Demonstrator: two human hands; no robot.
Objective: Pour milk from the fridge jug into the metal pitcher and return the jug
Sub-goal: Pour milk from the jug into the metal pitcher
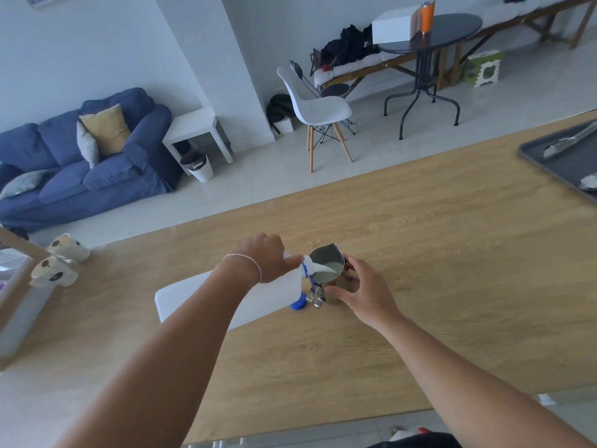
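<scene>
Both forearms reach out over the wooden table (420, 253). On the left, the left hand (263, 255) grips the white milk jug (200, 295) near its neck, fingers curled round it, tipping it on its side so milk runs from the spout into the metal pitcher (329, 273). That pitcher stands upright on the table, the right hand (361, 289) wrapped round its far side, fingers curled against the wall. A blue cap (298, 303) lies just below the jug's neck, beside the pitcher's handle. Two patterned mugs (61, 260) sit at the table's left edge, and a dark tray (562, 166) at the right.
</scene>
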